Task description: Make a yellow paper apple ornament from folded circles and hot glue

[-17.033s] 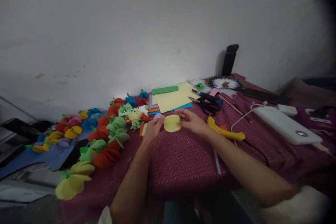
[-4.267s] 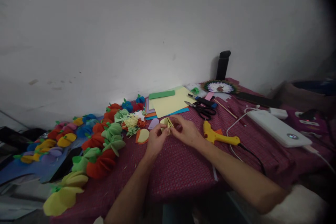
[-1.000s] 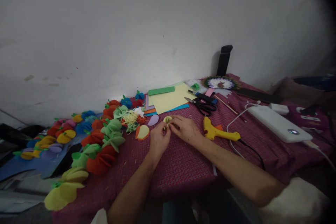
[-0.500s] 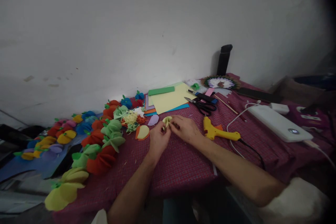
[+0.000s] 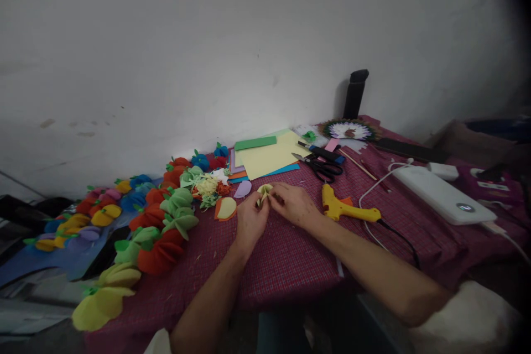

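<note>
Between my hands is a small pale-yellow folded paper piece (image 5: 264,192), its flaps fanned apart. My left hand (image 5: 251,214) is closed on its left and lower side, thumb and finger pinching it. From the right, the fingers of my right hand (image 5: 291,203) pinch its other edge. Just left of my hands lie a lilac paper cutout (image 5: 243,189) and a yellow round cutout (image 5: 227,208) on top of orange ones. A yellow hot glue gun (image 5: 348,210) rests on its side close to my right wrist.
Black scissors (image 5: 318,166) and stacked coloured paper sheets (image 5: 274,156) lie behind my hands. Several paper pumpkins (image 5: 161,251) and paper shreds (image 5: 209,188) crowd the left. A white power bank (image 5: 442,194) with cables stands right. The checked cloth (image 5: 286,274) covers the table.
Hardly anything differs. Both hands keep the yellow paper piece at the same place, and the whole view has shifted very slightly.
</note>
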Demonstrator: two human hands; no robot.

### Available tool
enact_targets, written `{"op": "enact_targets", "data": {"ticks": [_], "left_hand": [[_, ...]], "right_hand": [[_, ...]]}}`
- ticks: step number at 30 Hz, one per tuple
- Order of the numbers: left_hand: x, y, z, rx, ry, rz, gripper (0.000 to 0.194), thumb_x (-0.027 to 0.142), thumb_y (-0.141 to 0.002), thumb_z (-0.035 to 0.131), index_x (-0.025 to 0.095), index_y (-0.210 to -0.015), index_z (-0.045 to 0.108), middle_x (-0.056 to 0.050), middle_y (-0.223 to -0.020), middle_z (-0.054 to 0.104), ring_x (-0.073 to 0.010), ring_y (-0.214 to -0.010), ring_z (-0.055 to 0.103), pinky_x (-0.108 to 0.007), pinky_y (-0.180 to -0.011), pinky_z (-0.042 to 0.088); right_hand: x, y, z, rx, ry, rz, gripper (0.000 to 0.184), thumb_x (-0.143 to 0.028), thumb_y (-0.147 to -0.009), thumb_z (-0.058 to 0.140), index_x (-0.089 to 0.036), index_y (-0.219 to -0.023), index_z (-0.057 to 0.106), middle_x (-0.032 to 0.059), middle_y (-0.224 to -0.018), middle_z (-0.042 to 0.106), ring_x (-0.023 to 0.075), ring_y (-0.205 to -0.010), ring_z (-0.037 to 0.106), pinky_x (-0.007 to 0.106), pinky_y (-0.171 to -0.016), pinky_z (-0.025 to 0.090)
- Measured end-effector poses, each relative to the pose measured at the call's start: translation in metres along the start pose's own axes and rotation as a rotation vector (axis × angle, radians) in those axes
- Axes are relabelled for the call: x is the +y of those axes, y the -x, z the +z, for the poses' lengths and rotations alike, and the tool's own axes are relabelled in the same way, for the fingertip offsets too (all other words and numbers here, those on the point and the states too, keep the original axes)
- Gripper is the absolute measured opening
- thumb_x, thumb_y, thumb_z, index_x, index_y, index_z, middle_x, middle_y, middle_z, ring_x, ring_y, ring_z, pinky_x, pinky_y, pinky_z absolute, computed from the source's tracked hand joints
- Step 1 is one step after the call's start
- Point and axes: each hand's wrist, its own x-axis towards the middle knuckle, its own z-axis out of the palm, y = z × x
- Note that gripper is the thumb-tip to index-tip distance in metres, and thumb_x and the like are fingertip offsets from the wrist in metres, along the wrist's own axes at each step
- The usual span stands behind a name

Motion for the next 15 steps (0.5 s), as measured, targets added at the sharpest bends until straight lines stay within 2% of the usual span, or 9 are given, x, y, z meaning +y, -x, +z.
{"op": "enact_targets", "data": {"ticks": [7,12,15], "left_hand": [[-0.0026,-0.0007,-0.0015,0.008,0.007,-0.051,0.020,0.033,-0.077,0.046,0.018,-0.066,0.053,0.007,-0.050,0.040,-0.0076,-0.047,0.037,-0.020,-0.048,0.026],[-0.0051,-0.0027,-0.0028,0.027,0.040,-0.095,0.022,0.036,-0.076,0.047,0.018,-0.076,0.058,0.006,-0.051,0.041,-0.0085,-0.048,0.038,-0.020,-0.048,0.027],[-0.0064,-0.0038,-0.0032,0.064,0.048,-0.115,0.024,0.038,-0.076,0.047,0.017,-0.069,0.057,0.006,-0.049,0.039,-0.0087,-0.048,0.037,-0.020,-0.048,0.026]], "right_hand": [[-0.0008,-0.0006,-0.0032,0.034,0.014,0.085,0.007,-0.022,-0.080,0.047,-0.018,-0.076,0.051,0.0021,-0.075,0.059,0.0123,-0.065,0.053,0.022,-0.059,0.037],[-0.0005,-0.0004,-0.0042,0.026,-0.018,0.065,0.007,-0.021,-0.080,0.046,-0.018,-0.077,0.052,0.0024,-0.075,0.059,0.0122,-0.065,0.053,0.022,-0.059,0.038],[0.0002,-0.0003,-0.0039,0.017,-0.032,0.045,0.008,-0.021,-0.081,0.045,-0.018,-0.078,0.052,0.0030,-0.077,0.059,0.0130,-0.070,0.055,0.022,-0.063,0.039]]}}
